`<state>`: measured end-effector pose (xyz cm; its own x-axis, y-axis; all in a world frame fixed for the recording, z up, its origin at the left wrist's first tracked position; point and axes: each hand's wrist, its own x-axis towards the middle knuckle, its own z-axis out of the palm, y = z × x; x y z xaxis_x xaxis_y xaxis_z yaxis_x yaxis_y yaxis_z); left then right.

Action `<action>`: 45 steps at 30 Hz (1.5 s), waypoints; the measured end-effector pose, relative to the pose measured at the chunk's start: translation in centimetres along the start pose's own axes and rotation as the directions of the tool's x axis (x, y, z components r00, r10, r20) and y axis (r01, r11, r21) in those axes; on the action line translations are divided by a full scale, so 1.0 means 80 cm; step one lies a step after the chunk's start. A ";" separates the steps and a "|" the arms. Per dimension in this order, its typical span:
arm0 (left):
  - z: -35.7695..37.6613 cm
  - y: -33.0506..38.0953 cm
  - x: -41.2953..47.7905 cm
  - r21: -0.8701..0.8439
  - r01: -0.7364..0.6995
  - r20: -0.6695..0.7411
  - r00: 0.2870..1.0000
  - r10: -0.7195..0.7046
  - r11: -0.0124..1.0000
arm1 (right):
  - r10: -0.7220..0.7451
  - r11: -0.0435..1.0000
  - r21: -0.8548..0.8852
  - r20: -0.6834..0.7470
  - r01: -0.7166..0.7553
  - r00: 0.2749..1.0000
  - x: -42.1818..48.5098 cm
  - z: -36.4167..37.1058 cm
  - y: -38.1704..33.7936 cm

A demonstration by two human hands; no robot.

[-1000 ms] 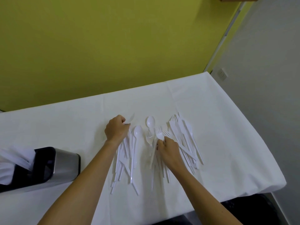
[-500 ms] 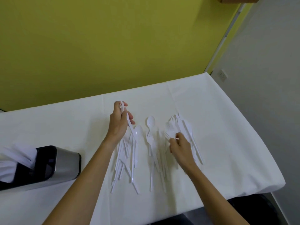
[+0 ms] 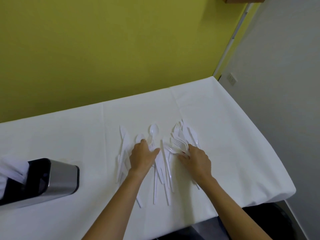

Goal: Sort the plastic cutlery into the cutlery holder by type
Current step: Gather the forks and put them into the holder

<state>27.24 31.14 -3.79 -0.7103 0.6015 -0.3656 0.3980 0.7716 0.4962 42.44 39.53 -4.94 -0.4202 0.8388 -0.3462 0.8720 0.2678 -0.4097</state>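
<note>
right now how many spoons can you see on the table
2: far spoon beyond the left hand, near spoon beside its index finger; others may lie hidden.

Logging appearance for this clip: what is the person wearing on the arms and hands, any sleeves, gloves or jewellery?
The left hand and right hand are ungloved, with no watch, ring or bracelet visible. The forearms are bare to the frame edge; no sleeve shows.

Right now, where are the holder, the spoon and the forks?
holder (image 3: 62, 179), head view, on its steel side wall.
spoon (image 3: 153, 129), head view, on its bowl.
forks (image 3: 178, 144), head view, on the tines.
</note>
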 end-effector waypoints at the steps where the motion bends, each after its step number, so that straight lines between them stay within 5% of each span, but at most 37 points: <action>1: 0.001 -0.001 0.000 -0.014 0.011 -0.004 1.000 -0.011 1.000 | -0.001 1.000 0.025 -0.025 0.002 1.000 -0.001 0.000 0.002; 6: -0.003 -0.004 0.004 -0.208 0.078 0.015 0.997 -0.077 0.975 | -0.037 0.995 0.087 -0.140 0.049 0.990 0.006 -0.021 0.005; 10: -0.018 -0.011 0.007 -0.501 0.160 0.046 0.986 -0.159 0.850 | -0.037 0.994 0.096 -0.129 0.050 0.991 0.045 -0.041 -0.020; 22: -0.095 -0.083 -0.013 -0.805 0.124 -0.058 0.957 -0.285 0.580 | -0.110 0.944 -0.309 0.037 0.116 0.993 0.099 -0.042 -0.086; 25: -0.102 -0.089 -0.019 -0.836 0.125 -0.053 0.951 -0.305 0.534 | -0.102 0.974 -0.201 -0.002 0.100 0.995 0.098 -0.042 -0.097; 30: -0.102 -0.081 -0.018 -0.788 0.146 -0.030 0.961 -0.275 0.598 | -0.050 0.984 0.158 -0.170 0.077 0.984 0.093 -0.050 -0.098; 33: -0.101 -0.067 -0.016 -0.854 0.180 0.076 0.971 -0.225 0.489 | -0.034 0.904 0.412 -0.197 0.114 0.980 0.089 -0.058 -0.092; 39: -0.092 -0.046 -0.012 -0.803 0.198 0.143 0.980 -0.141 0.562 | -0.155 0.766 0.624 -0.052 0.153 0.987 0.057 -0.076 -0.066; 43: -0.085 -0.032 -0.017 -0.812 0.208 0.192 0.977 -0.088 0.544 | -0.174 0.552 0.834 0.121 -0.005 0.977 0.028 -0.064 -0.052; 45: -0.083 -0.026 -0.018 -0.849 0.215 0.217 0.975 -0.053 0.483 | -0.185 0.532 0.842 0.221 -0.092 0.958 0.014 -0.050 -0.047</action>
<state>23.56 27.31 0.95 -0.5876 0.5904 -0.5533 -0.4532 0.3264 0.8295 39.70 41.34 -0.37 -0.6190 0.6489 -0.4424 0.2911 -0.3336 -0.8966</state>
